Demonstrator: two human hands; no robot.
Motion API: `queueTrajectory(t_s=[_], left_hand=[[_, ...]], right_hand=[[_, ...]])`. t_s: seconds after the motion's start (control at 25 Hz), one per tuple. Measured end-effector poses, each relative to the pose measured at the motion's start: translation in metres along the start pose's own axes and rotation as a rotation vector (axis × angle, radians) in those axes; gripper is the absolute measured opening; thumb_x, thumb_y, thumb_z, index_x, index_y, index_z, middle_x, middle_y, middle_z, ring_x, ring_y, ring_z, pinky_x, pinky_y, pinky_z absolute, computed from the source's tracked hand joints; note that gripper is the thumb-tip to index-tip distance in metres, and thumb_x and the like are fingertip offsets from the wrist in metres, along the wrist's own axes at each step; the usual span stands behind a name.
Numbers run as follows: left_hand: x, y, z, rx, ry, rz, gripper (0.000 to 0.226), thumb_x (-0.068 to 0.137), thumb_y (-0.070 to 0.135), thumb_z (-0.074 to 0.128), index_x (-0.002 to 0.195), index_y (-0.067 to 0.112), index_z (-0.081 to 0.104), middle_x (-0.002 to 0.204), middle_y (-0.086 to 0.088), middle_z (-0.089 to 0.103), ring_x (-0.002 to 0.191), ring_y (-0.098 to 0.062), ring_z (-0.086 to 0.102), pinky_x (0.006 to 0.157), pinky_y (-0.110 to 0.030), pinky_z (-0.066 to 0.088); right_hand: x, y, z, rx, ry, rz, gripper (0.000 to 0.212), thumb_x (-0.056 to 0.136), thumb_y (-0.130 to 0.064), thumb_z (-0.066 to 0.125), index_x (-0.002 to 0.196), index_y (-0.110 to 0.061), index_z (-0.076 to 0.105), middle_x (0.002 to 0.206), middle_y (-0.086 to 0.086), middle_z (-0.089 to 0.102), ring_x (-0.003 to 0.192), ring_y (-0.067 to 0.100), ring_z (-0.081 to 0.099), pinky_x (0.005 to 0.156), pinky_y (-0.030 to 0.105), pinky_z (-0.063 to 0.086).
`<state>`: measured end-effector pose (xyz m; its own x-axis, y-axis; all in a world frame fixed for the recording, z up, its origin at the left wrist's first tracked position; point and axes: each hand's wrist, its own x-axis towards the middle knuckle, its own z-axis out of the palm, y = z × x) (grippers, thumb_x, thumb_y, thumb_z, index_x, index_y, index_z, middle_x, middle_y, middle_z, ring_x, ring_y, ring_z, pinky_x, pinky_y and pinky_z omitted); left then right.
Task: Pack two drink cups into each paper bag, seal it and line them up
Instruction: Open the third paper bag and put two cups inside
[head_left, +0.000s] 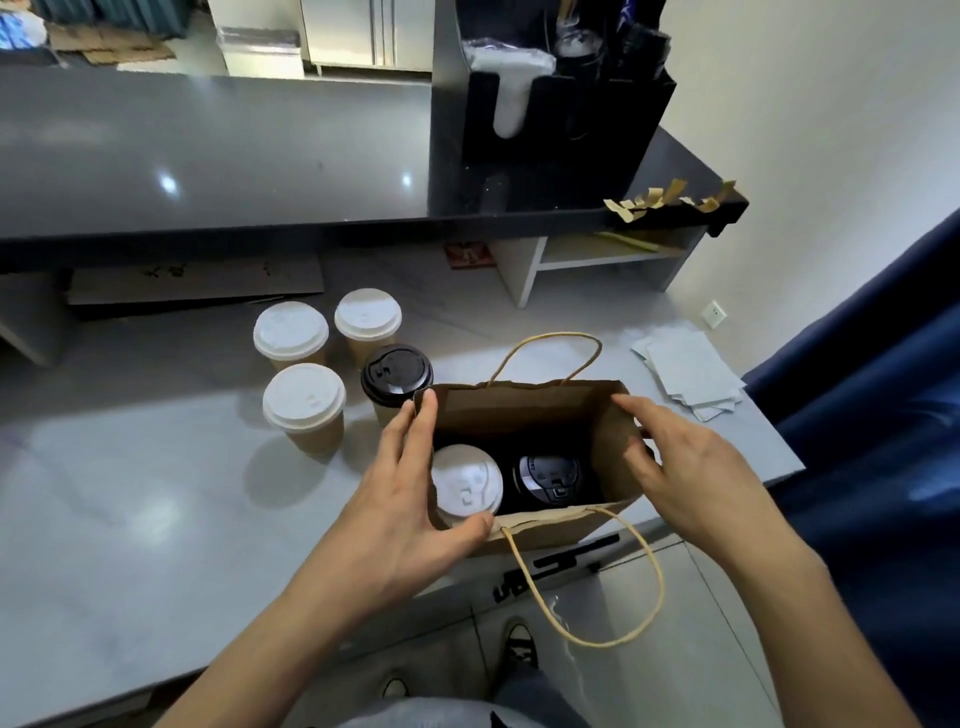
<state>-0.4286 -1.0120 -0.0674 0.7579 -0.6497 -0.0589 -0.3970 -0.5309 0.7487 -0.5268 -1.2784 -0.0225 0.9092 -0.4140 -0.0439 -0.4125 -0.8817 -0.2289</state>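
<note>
Bag loaded with two cups, both hands at its mouth, not yet sealed.

The surface (156, 493) fills the lower left of the frame; the bag (524, 415) stands open at centre right, its long axis running left to right between the hands. The left hand (400, 499) rests spread on the bag's left end, fingers (423, 415) straight, thumb at the near rim. The right hand (691, 467) hovers at the right end, fingers relaxed and gripping nothing. Inside sit a white cup (466, 486) and a black cup (550, 478), side by side. Four spare cups (304, 397) stand left of the bag. Sealing likely means bringing far and near rims together, each hand equally near.
</note>
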Motion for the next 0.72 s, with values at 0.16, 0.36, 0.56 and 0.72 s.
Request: queueTrajectory(t_s=[0.16, 0.36, 0.56, 0.72], left_hand=[[0.021, 0.015, 0.013, -0.005, -0.005, -0.005, 0.114, 0.07, 0.079, 0.055, 0.15, 0.053, -0.021, 0.162, 0.028, -0.014, 0.151, -0.007, 0.014, 0.12, -0.032, 0.029], [0.057, 0.043, 0.037, -0.003, 0.029, -0.048, 0.114, 0.073, 0.074, 0.061, 0.15, 0.054, -0.02, 0.16, 0.032, -0.011, 0.15, -0.007, 0.017, 0.113, -0.039, 0.042], [0.101, 0.072, 0.063, -0.043, 0.074, -0.124, 0.115, 0.072, 0.075, 0.064, 0.15, 0.057, -0.018, 0.157, 0.035, -0.003, 0.145, 0.0, 0.021, 0.11, -0.038, 0.044], [0.128, 0.087, 0.078, -0.077, 0.121, -0.205, 0.113, 0.07, 0.071, 0.069, 0.148, 0.063, -0.014, 0.156, 0.036, 0.003, 0.139, 0.005, 0.025, 0.11, -0.039, 0.045]], right_hand=[[0.013, 0.026, -0.006, 0.023, 0.002, 0.014, 0.049, 0.101, -0.028, 0.045, 0.149, -0.036, 0.041, 0.131, -0.002, 0.064, 0.105, 0.03, 0.064, 0.088, 0.047, 0.053], [0.049, 0.069, -0.016, 0.075, 0.002, -0.016, 0.047, 0.101, -0.028, 0.045, 0.147, -0.036, 0.044, 0.131, -0.005, 0.065, 0.106, 0.03, 0.064, 0.087, 0.046, 0.052], [0.096, 0.114, -0.029, 0.102, -0.016, -0.122, 0.047, 0.101, -0.027, 0.045, 0.147, -0.033, 0.045, 0.13, -0.006, 0.065, 0.1, 0.034, 0.065, 0.084, 0.047, 0.052], [0.131, 0.143, -0.033, 0.155, -0.032, -0.17, 0.049, 0.101, -0.025, 0.047, 0.148, -0.033, 0.046, 0.133, -0.007, 0.063, 0.101, 0.036, 0.063, 0.085, 0.047, 0.051]])
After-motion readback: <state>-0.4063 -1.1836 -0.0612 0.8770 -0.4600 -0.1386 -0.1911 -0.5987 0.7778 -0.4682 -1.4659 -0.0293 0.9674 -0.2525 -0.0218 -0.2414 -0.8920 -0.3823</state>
